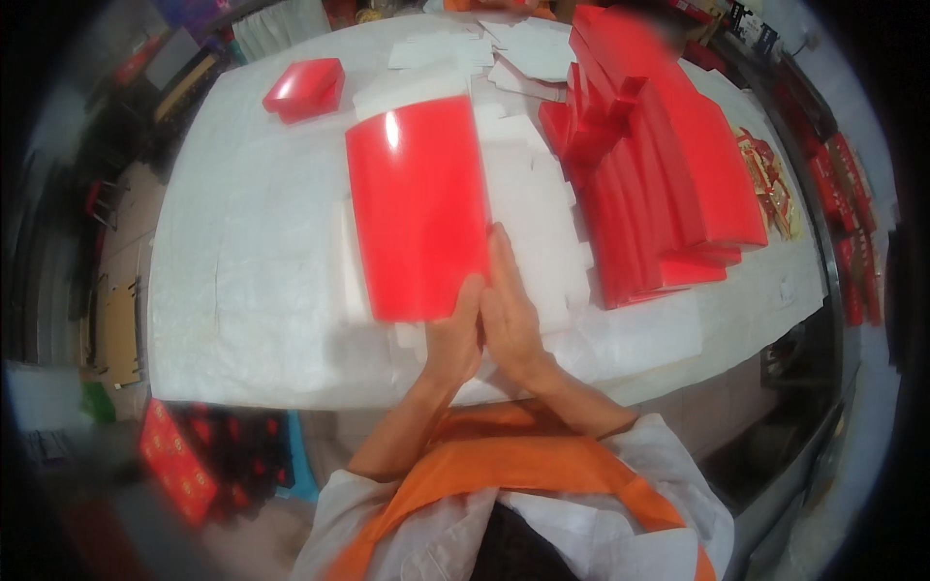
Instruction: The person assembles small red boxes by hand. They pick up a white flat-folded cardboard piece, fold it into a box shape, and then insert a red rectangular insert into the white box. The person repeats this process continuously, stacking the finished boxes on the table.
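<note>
A glossy red box (pixel 417 213), long and rectangular, lies in front of me on the white-covered table. At its near right corner is my left hand (pixel 453 339), closed against the box with the thumb at the edge; its other fingers are mostly hidden. My right hand (pixel 511 324) lies right beside it, fingers stretched out straight and flat along the box's right side. The two hands touch or nearly touch. Flat white sheets (pixel 528 184) lie beneath and to the right of the box.
A tall pile of red boxes (pixel 659 184) leans on the table's right side. One small red box (pixel 305 89) sits at the far left. More white sheets (pixel 533 48) are spread at the back. A printed, colourful piece (pixel 768 179) lies by the right edge. Patterned red boxes (pixel 179 465) stand below the table.
</note>
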The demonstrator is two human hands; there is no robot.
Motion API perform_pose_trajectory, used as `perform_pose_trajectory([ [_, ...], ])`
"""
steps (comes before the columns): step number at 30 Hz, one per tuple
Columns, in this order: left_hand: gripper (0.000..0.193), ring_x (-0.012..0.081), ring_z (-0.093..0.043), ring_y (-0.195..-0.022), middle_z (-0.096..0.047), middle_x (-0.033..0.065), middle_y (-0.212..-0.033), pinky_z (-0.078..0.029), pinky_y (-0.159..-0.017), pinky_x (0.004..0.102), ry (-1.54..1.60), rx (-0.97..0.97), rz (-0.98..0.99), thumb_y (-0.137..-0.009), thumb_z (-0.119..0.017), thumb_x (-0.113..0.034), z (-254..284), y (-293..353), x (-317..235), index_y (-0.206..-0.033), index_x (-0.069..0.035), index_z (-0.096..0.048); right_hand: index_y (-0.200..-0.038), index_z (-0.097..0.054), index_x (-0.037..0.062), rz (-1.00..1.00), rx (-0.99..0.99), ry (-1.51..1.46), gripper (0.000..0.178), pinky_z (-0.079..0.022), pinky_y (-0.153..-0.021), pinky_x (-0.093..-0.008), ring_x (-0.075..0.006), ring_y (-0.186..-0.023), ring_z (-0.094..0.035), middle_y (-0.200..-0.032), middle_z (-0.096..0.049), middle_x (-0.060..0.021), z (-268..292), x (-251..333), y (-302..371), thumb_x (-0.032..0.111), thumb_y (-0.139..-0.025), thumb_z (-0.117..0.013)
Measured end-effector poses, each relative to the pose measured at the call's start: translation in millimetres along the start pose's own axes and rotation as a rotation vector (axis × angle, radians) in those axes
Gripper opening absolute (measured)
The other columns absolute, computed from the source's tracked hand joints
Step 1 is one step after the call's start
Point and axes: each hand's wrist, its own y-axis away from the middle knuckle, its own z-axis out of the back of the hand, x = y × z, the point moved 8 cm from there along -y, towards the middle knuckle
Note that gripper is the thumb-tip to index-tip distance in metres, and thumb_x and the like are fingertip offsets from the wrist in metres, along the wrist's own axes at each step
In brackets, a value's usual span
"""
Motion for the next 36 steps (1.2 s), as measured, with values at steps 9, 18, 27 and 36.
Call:
perform_pose_trajectory([
  [9, 0.025, 0.0133, -0.053, -0.080, -0.056, 0.0039, -0.086, -0.044, -0.070, 0.0252, -0.681, 0.042, -0.119, -0.081, -0.056, -0.008, 17, 31, 8, -0.104, 0.001, -0.053, -0.137, -0.001, -0.0001, -0.171, -0.141, -0.349, 0.072, -0.020, -0.103, -0.0312, -0.0201, -0.124, -0.025, -0.137, -0.020, -0.0158, 41, -8, -23, 0.013, -0.085, -0.050],
  [18, 0.016, 0.0126, -0.056, -0.084, -0.061, 0.0093, -0.094, -0.044, -0.072, 0.0219, -0.787, 0.468, 0.479, -0.084, -0.052, -0.008, 52, 115, 13, -0.094, 0.003, -0.059, -0.138, -0.007, 0.0034, -0.150, -0.260, -0.274, 0.068, -0.020, -0.104, -0.0317, -0.0231, -0.129, -0.019, -0.143, -0.010, -0.0131, 91, -26, -4, 0.005, -0.082, -0.045],
  [27, 0.034, 0.0145, -0.051, -0.093, -0.050, 0.0087, -0.111, -0.043, -0.078, 0.0241, -0.703, -0.053, -0.223, -0.082, -0.052, -0.007, 41, 21, -39, -0.115, -0.002, -0.047, -0.136, -0.017, 0.0019, -0.337, 0.066, -0.181, 0.061, -0.025, -0.100, -0.0292, -0.0183, -0.120, -0.032, -0.134, -0.029, -0.0141, 48, -25, 35, 0.004, -0.082, -0.046],
  [36, 0.013, 0.0034, -0.038, -0.061, -0.045, -0.0032, -0.070, -0.034, -0.054, 0.0178, -0.613, -0.033, 0.008, -0.088, -0.045, -0.011, 62, 24, -5, -0.079, -0.003, -0.048, -0.102, -0.056, -0.0017, -0.432, 0.171, -0.266, 0.027, -0.034, -0.088, -0.0243, -0.0155, -0.103, -0.044, -0.116, -0.047, -0.0130, 44, -66, 51, 0.016, -0.090, -0.038],
])
